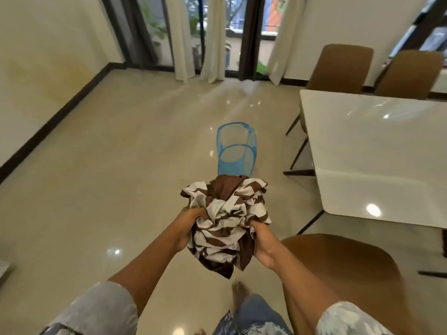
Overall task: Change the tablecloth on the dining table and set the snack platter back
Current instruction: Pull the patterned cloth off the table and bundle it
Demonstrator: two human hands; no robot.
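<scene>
Two hands gripped one crumpled brown-and-white tablecloth (227, 213), bunched into a ball and held in the air above the floor (108, 165), off the near-left corner of the white, glossy counter (375, 146). The left hand (189, 227) had its fingers curled into the bundle's left side. The right hand (263, 240) clutched the right side, fingertips buried in the folds. Beyond the bundle a blue mesh hamper (235, 148) stood upright on the floor, its base hidden behind the cloth, near the counter's left edge but apart from it. One brown chair (338, 267) stood at the counter's near edge.
</scene>
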